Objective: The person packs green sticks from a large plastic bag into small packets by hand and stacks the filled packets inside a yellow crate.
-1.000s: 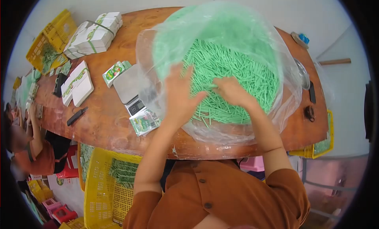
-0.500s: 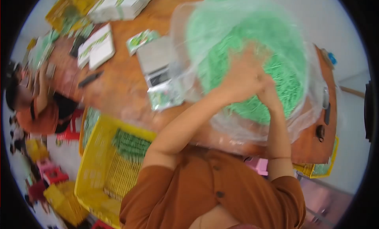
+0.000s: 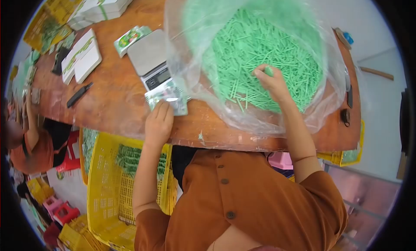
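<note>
Thin green sticks point(image 3: 260, 47) lie heaped in a large clear plastic bag point(image 3: 225, 114) that stands open on the table. Over the heap, my right hand point(image 3: 274, 85) is closed round a small bunch of green sticks point(image 3: 269, 71), whose end shows above the fist. My left hand point(image 3: 158, 123) has its fingers on the lower edge of a clear printed plastic packet point(image 3: 169, 97), seemingly pinching it; the thumb is hidden. That packet lies against the front of a digital scale point(image 3: 147, 54). Beyond the scale is another printed packet point(image 3: 131, 39).
A black-handled cutter point(image 3: 79, 95) and white printed cartons point(image 3: 82, 58) lie on the table's left. A yellow basket point(image 3: 102, 181) holding green packs stands below the front edge. Dark tape point(image 3: 345, 116) sits at the right edge. A co-worker point(image 3: 30, 151) sits at left.
Both hands were together over the sticks. My left hand has moved left to the packet by the scale; my right hand stays above the heap, now showing a bunch of sticks. The view has shifted.
</note>
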